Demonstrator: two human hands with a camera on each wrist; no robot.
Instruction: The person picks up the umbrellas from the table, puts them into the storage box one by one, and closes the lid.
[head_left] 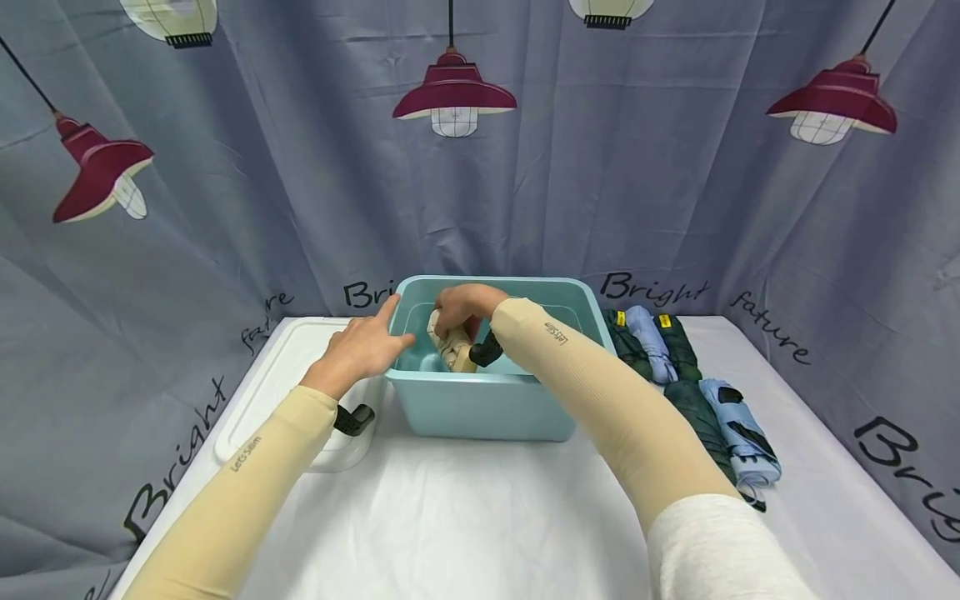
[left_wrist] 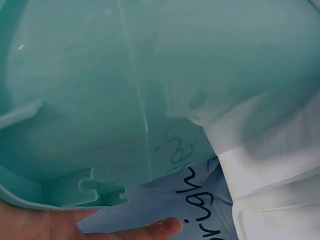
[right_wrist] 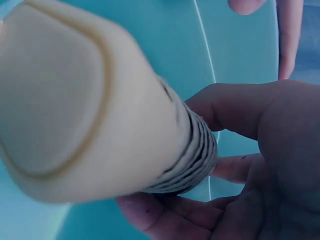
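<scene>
My right hand reaches down inside the pale teal plastic box. Its thumb and fingers grip a beige rolled bundle. Close up in the right wrist view, the bundle has a smooth, cream, block-shaped end towards the camera, and dark stripes on the narrower part between my fingers. At the box's left rim, my left hand rests with thumb and forefinger spread. Straight fingers show beside the box's edge in the left wrist view.
A white lid lies left of the box, partly under my left arm. Several rolled dark green and light blue bundles lie to the right on the white-covered table. A grey printed curtain hangs around the table.
</scene>
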